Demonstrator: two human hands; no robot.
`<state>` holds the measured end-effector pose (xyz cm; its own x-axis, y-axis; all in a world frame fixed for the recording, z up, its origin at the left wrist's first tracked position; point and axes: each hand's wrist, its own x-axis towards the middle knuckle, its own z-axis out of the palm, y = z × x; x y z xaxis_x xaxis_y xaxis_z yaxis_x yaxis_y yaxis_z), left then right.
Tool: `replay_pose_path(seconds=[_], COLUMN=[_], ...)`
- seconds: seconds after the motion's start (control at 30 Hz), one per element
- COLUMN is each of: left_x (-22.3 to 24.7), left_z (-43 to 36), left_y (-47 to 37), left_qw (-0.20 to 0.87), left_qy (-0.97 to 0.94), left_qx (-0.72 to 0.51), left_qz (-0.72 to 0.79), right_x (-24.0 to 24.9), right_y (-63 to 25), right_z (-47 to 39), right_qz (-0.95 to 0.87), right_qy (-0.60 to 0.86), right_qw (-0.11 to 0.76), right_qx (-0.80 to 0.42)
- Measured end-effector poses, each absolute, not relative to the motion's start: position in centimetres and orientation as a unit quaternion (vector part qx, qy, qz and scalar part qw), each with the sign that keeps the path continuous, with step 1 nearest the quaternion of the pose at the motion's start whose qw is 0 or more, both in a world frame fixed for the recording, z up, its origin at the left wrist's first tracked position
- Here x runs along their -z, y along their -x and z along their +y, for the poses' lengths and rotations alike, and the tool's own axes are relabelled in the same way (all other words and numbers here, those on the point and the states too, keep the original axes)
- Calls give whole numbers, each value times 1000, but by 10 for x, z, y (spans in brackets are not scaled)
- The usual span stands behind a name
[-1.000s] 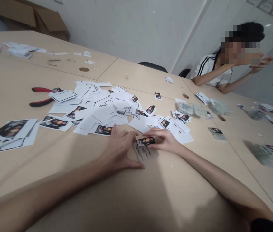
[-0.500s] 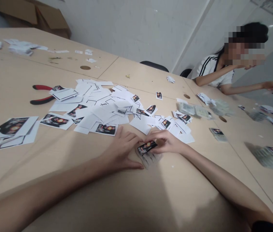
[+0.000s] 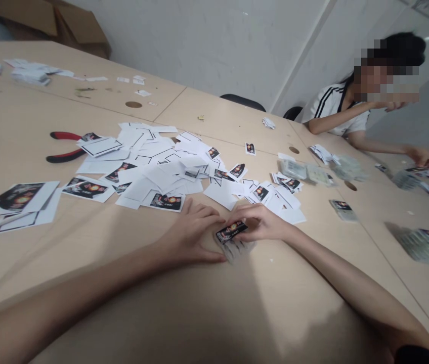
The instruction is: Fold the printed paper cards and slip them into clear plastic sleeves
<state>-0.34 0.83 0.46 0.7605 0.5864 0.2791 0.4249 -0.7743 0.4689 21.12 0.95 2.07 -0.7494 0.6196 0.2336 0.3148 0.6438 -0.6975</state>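
Observation:
A small clear plastic case (image 3: 236,251) lies on the table in front of me, with a dark printed card (image 3: 231,231) over its upper part. My left hand (image 3: 189,232) grips the case's left side, thumb at the near edge and fingers at the far edge. From the right, the fingertips of my right hand (image 3: 258,222) pinch the card against the case. How far the card is pressed down is too small to tell. Just beyond both hands spreads a heap of white and dark printed cards (image 3: 161,172).
Red-handled pliers (image 3: 66,146) lie left of the heap, near a card stack (image 3: 28,202). Clear cases (image 3: 294,170) and stacked cases (image 3: 423,242) stand to the right. A co-worker (image 3: 341,108) sits at the far right; a cardboard box (image 3: 81,30) is behind the table.
My hands, the case and the card stay almost in place. The co-worker's lower hand has come down and left toward the cases on the table.

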Motion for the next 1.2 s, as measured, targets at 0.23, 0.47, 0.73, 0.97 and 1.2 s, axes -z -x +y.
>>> replay_pose_path(seconds=[0.23, 0.47, 0.73, 0.97, 1.2], left_x=[-6, -7, -6, -13, -18], left_z=[9, 7, 8, 4, 3], left_y=[4, 4, 4, 3, 5], left_qw=[182, 171, 172, 194, 207], left_qy=[-923, -926, -927, -924, -925], left_qx=[-208, -190, -194, -180, -165], left_qz=[267, 276, 270, 275, 271], right_x=[-21, -20, -20, -21, -20], right_y=[-212, -212, -212, -211, -212], right_z=[9, 10, 10, 10, 10], right_qz=[-878, -881, -882, -882, -882], right_qy=[267, 260, 260, 264, 269], right_qw=[226, 224, 220, 219, 220], right_qx=[-326, -325, -324, -323, -319])
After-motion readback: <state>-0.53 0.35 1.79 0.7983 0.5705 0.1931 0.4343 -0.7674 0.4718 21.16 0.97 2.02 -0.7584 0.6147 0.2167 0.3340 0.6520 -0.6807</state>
